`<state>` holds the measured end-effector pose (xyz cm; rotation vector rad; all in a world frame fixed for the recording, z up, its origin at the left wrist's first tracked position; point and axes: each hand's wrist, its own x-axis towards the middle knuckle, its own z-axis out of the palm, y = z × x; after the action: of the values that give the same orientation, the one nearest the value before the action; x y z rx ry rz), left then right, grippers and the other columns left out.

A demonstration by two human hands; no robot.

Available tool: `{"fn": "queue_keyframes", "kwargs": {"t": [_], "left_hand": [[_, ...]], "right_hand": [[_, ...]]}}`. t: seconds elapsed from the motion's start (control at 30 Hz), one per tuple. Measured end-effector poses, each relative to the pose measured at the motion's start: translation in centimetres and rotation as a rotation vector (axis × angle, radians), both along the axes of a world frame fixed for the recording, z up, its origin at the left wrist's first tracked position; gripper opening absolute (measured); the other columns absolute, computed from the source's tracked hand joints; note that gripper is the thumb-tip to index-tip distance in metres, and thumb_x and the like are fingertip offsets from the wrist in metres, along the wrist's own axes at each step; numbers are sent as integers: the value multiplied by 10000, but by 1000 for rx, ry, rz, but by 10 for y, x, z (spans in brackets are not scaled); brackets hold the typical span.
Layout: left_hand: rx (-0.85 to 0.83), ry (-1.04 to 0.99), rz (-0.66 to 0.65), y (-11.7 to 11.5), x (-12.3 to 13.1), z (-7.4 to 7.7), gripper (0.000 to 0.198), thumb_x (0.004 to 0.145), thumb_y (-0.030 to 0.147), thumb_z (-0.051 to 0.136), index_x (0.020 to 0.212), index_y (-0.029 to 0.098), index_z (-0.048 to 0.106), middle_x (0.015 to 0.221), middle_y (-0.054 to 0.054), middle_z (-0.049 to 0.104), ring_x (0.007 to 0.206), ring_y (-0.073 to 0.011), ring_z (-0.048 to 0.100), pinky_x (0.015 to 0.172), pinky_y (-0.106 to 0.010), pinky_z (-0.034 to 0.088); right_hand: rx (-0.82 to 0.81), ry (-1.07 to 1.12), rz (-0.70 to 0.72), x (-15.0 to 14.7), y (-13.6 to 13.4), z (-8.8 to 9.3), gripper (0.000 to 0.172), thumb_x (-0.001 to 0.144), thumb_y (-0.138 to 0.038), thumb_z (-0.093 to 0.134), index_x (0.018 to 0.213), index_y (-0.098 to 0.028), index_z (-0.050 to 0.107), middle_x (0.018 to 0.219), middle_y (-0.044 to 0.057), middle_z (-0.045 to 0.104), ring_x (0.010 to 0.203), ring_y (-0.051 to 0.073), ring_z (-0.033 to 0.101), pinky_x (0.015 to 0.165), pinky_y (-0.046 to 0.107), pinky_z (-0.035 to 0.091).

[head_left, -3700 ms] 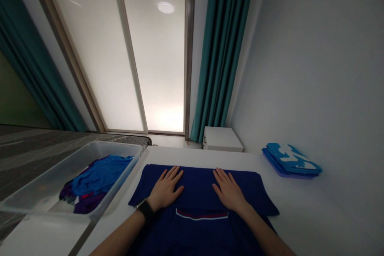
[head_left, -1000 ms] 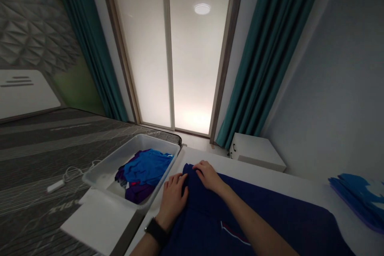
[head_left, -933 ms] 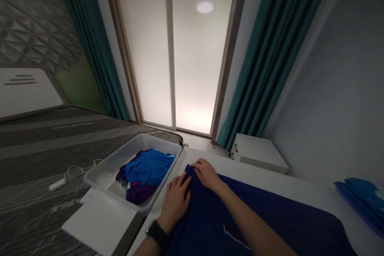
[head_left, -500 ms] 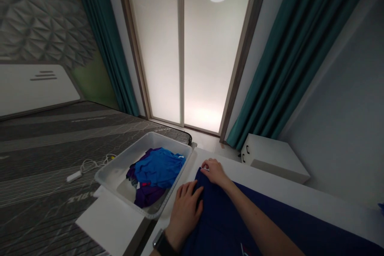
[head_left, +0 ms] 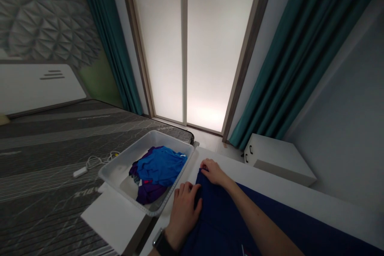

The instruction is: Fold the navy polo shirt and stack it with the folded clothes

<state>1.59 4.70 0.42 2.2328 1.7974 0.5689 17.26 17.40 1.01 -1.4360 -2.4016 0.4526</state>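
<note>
From where I stand, the navy cloth runs out of sight below and to the right, and the right forearm covers part of it. The right hand's fingertips are tucked from sight; whether the left hand grips or merely rests, I can't tell. The clothes overlap too much to count, and the bed's lettering is blurred.

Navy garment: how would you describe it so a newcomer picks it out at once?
Find the white table, lower right, beside the translucent bin. On it lies the navy garment, the right hand at its far corner and the left hand at its edge. Spread out and dark navy, it differs from the bright-blue clothing and purple clothing crumpled in the bin.
</note>
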Motion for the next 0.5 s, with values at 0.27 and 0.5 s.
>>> {"fn": "queue_keyframes", "kwargs": {"t": [0.27, 0.5], "left_hand": [[106, -171, -144, -12, -4, 13, 181, 840, 92, 488, 894, 219, 605, 987, -58, 565, 957, -230, 522, 848, -372, 435], [43, -109, -197, -31, -30, 17, 387, 706, 9, 462, 1004, 224, 584, 1066, -59, 553, 1019, -231, 522, 903, -372, 441]], "right_hand": [[120, -23, 44, 10, -41, 19, 62, 888, -156, 541, 904, -203, 579, 960, 41, 601, 947, 200, 524, 845, 327, 349], [117, -204, 264, 19, -123, 38, 110, 866, -308, 622, 875, -210, 573, 896, 16, 637, 856, 191, 561, 782, 316, 352]]}}
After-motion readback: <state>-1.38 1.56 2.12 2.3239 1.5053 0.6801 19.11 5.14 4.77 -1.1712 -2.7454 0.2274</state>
